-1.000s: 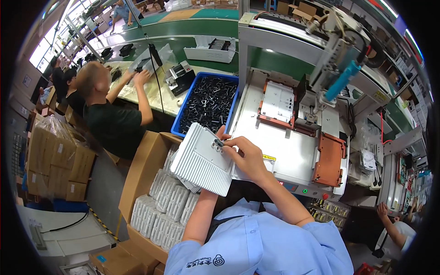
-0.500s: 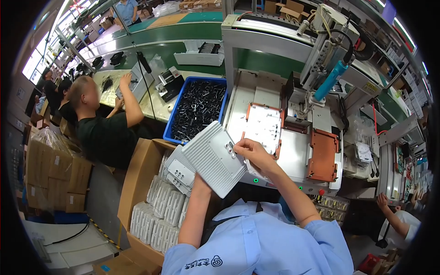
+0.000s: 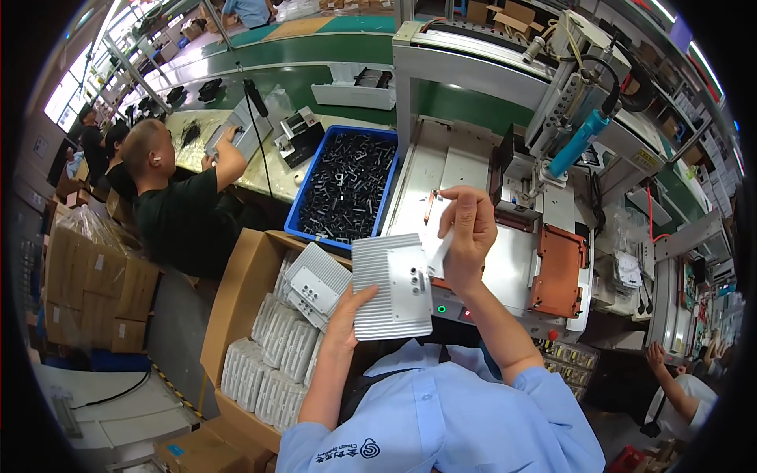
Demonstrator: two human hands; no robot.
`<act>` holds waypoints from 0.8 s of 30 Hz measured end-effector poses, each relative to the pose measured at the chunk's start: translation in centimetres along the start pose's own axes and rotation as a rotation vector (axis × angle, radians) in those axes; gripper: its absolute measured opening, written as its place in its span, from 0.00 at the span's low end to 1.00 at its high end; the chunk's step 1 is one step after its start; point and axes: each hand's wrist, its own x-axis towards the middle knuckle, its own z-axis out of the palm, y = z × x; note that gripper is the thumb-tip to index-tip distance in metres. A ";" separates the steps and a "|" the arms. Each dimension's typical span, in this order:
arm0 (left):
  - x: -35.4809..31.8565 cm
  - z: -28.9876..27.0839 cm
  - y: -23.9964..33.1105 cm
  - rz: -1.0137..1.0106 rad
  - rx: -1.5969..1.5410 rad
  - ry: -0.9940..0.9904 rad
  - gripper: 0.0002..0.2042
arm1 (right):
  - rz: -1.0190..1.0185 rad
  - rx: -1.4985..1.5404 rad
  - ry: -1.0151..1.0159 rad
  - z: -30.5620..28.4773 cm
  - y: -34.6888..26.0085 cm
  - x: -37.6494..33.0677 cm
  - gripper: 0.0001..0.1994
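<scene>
My left hand (image 3: 345, 317) grips the lower left edge of a grey finned metal plate (image 3: 386, 290), held flat-side up in front of my chest. A raised rectangular block sits on the plate's right half. My right hand (image 3: 467, 230) hovers over the plate's upper right corner, fingers pinched on a small white strip (image 3: 436, 251) that touches that corner. A thin orange stick (image 3: 428, 206) lies on the machine bed just beyond my right fingers.
An open cardboard box (image 3: 236, 299) at my left holds several more finned plates (image 3: 314, 285). Beyond it are a blue bin of black parts (image 3: 344, 189), a machine bed with orange fixtures (image 3: 560, 272) and a blue driver (image 3: 577, 143). A person in black (image 3: 173, 213) works at left.
The plate has turned from a tilt to lie squarer in front of me. My right hand has risen from its edge, now pinching the white strip. The view has swung slightly.
</scene>
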 end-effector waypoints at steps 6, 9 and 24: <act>-0.4 1.5 -1.0 -0.097 -0.170 -0.029 0.22 | 0.031 0.050 -0.350 0.6 2.2 -1.9 0.10; -0.5 1.8 -0.6 0.017 -0.185 -0.052 0.23 | -0.036 -0.093 -0.462 -1.8 2.1 -3.5 0.06; 0.3 4.1 -1.2 0.366 0.125 0.128 0.27 | 0.110 -0.773 -0.562 -3.3 3.7 -8.1 0.41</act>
